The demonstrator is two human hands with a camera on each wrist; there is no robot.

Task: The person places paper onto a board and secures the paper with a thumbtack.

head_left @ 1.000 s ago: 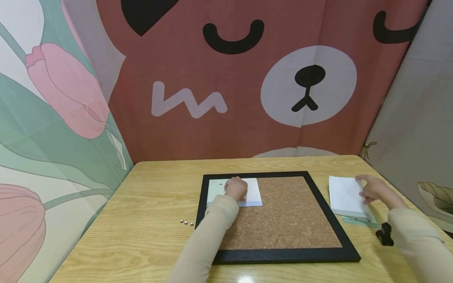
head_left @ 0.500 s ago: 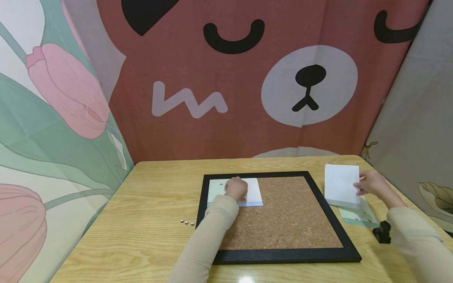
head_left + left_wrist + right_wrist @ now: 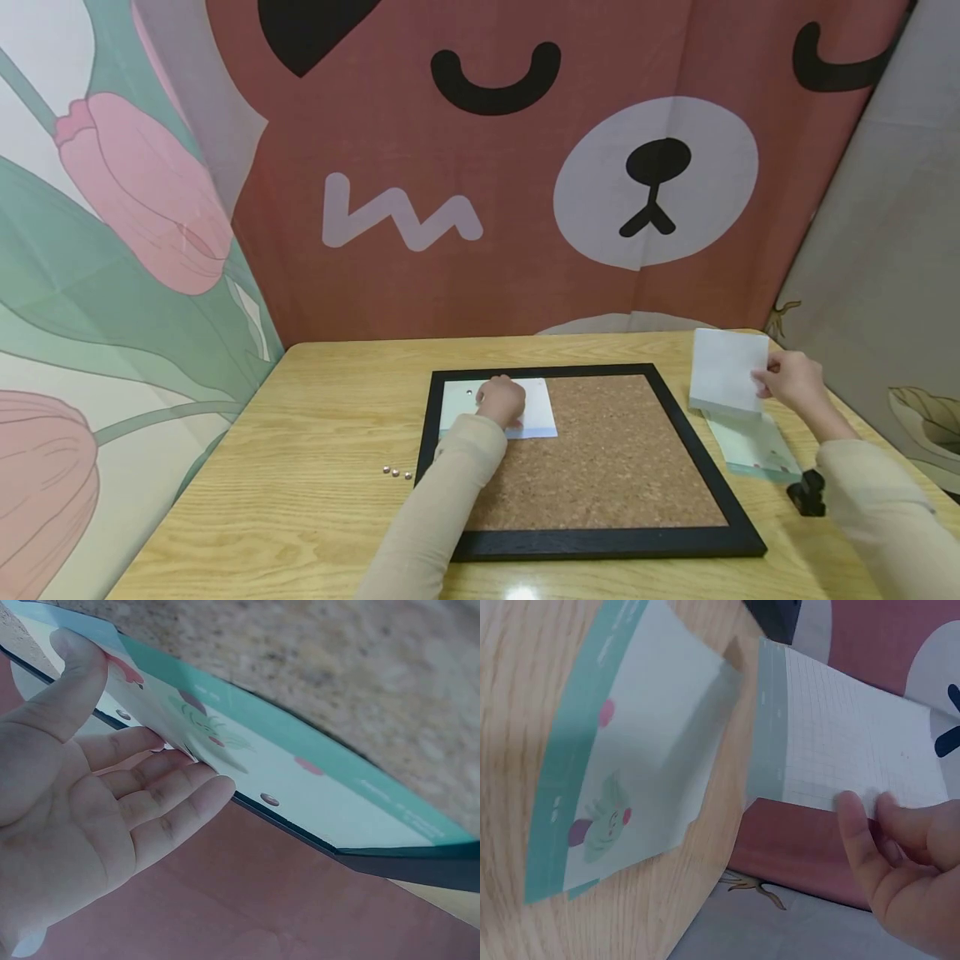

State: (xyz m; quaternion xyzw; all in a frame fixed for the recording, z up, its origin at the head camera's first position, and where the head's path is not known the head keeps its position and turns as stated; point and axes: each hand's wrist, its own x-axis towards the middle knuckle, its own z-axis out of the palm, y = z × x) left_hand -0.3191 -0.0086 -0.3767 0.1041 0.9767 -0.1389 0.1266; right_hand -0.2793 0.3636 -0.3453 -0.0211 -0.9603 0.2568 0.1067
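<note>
My left hand (image 3: 501, 402) rests at the top left of the framed cork board (image 3: 600, 467), over a white sheet (image 3: 537, 408) that overlaps a pale green one (image 3: 454, 402). In the left wrist view its fingertips touch the paper near the green-edged sheet (image 3: 300, 780), where small round pins (image 3: 270, 799) show. My right hand (image 3: 797, 385) pinches the edge of a gridded white sheet (image 3: 727, 367), held raised beyond a green-edged sheet (image 3: 750, 442) on the table. The right wrist view shows thumb and fingers on the edge of that gridded sheet (image 3: 840, 735).
Three small silver pins (image 3: 395, 472) lie on the table left of the board. A small black object (image 3: 808, 493) is beside my right sleeve. Patterned cloths (image 3: 510, 292) hang behind the table and at both sides.
My right hand has lifted the gridded sheet and moved it away toward the table's back edge, uncovering more of the green-edged sheet. My left hand has stayed in place.
</note>
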